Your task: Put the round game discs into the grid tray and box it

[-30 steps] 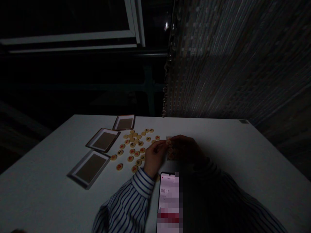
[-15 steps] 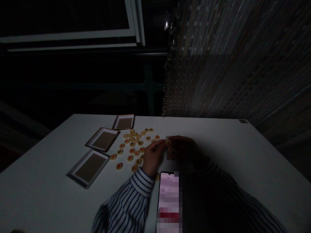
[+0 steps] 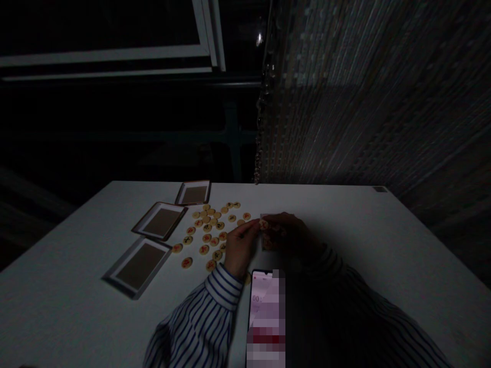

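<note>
My left hand [image 3: 240, 251] is closed, thumb and fingers pinched at a round Chinese chess piece [image 3: 263, 225] with a red character. That piece is at the left edge of a small shallow frame [image 3: 263, 243], which has more red-marked pieces inside. My right hand [image 3: 293, 231] reaches over this frame from the right. Deep shadow covers its fingers, so their grip cannot be made out. Left of my left hand, many loose Chinese chess pieces [image 3: 207, 238] lie scattered on the white table [image 3: 76, 286], some with red characters, some black, some blank side up.
Three flat frames stand in a row on the left: a grey one [image 3: 109, 278] nearest, a brown-edged one [image 3: 140, 225] behind it, and another [image 3: 178, 197] at the far edge. A lit phone [image 3: 261, 306] lies between my forearms. A bead curtain [image 3: 326, 128] hangs beyond the table.
The view has shifted slightly. Both hands stay at the small frame, and the right hand's fingers have moved a little over it. The scattered pieces look unchanged.
</note>
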### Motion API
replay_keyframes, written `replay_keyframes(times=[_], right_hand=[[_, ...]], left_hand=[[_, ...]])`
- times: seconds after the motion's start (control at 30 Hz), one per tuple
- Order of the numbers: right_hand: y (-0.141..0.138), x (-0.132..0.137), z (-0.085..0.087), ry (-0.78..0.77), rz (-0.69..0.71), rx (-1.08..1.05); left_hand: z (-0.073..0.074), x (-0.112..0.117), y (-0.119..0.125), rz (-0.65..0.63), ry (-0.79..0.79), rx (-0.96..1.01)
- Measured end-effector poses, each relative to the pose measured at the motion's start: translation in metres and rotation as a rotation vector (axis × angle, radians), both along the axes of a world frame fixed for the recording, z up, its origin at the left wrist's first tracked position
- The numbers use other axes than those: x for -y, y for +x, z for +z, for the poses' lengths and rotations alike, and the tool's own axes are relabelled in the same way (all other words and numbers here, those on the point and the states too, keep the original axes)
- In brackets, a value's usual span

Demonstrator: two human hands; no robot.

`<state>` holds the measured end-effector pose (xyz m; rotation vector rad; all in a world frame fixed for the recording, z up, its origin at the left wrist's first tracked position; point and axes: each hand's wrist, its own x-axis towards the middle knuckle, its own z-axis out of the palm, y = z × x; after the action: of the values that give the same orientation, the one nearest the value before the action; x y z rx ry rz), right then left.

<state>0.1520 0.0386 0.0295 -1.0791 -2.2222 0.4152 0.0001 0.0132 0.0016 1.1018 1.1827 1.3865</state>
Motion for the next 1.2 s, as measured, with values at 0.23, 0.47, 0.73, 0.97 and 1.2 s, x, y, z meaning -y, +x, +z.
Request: replay_keyframes(times=[0.23,0.47,0.73,0.97,1.2], right_hand=[[0.021,-0.008,0.003,0.067,-0.041,0.053],[0.049,-0.023,-0.001,0.017,-0.193,0.044],[0.045,-0.033,-0.001,0.020,-0.195,0.178],[0.038,-0.042,-0.007,-0.073,-0.208,0.406],[0.033,-0.049,-0.014,-0.089,-0.193,0.607]], left_hand=[[-0.001,0.000,0.001,0.027,0.049,-0.210],[-0.012,0.001,-0.001,-0.015,0.133,-0.473],[-0.025,0.003,-0.003,-0.051,0.256,-0.669],[-0.022,0.004,-0.003,-0.065,0.255,-0.788],[-0.017,0.006,-0.003,-0.107,0.233,-0.839]])
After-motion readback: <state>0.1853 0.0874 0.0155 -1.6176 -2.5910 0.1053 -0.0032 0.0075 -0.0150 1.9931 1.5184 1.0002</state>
